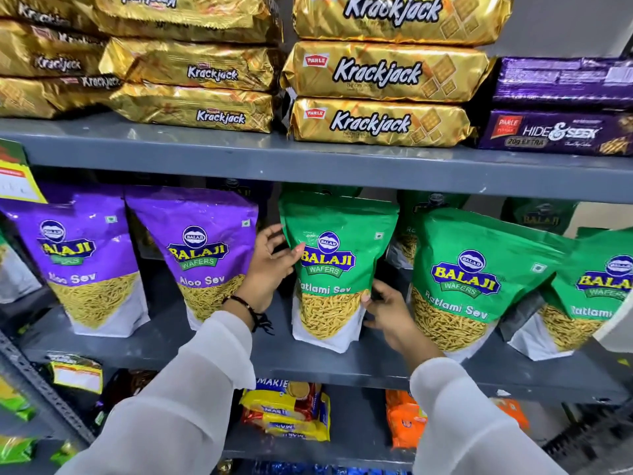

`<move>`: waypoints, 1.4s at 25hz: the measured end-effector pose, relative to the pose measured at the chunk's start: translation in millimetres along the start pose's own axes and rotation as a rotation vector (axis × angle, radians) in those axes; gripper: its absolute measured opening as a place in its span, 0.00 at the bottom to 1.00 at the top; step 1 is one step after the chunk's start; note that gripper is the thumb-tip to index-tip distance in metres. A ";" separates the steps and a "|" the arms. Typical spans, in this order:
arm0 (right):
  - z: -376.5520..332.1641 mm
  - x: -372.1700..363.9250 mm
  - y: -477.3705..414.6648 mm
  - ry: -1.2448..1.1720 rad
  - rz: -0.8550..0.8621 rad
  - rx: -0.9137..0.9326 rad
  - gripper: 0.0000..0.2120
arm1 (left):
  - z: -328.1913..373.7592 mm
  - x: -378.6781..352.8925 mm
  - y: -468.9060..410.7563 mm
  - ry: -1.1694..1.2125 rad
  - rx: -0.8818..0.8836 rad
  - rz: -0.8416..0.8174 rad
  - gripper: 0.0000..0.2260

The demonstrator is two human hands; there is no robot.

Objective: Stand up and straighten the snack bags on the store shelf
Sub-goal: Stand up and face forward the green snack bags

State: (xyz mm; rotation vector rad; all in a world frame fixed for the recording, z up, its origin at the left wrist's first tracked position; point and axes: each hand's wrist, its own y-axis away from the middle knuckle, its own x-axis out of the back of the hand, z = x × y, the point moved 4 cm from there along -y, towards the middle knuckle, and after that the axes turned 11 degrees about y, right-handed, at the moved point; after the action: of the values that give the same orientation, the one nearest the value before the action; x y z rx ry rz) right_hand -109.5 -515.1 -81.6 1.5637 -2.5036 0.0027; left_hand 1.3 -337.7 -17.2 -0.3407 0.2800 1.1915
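A green Ratlami Sev bag (337, 269) stands upright in the middle of the grey middle shelf (274, 361). My left hand (270, 269) presses its left edge, thumb across the front. My right hand (388, 311) holds its lower right edge, fingers curled behind. Right of it a second green bag (469, 282) leans left, and a third green bag (592, 289) tilts at the frame's right edge. More green bags stand behind. Two purple Aloo Sev bags (85, 262) (205, 255) stand upright on the left.
The upper shelf (239, 156) holds stacked gold Krackjack packs (380, 121) and purple Hide & Seek packs (555, 132). A yellow price tag (17, 180) hangs at left. The lower shelf holds Marie biscuit packs (287, 409) and orange packets (407, 419).
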 end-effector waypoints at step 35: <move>18.6 234.7 111.8 -0.053 0.640 0.244 0.22 | -69.2 -208.5 127.0 -0.374 -0.403 -0.373 0.12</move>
State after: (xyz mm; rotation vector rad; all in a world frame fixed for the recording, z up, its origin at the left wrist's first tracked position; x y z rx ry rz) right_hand -312.0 -676.4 -51.1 0.7619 -3.0170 0.3690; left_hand -192.3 -501.7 -13.7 -0.4869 -0.3432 0.9120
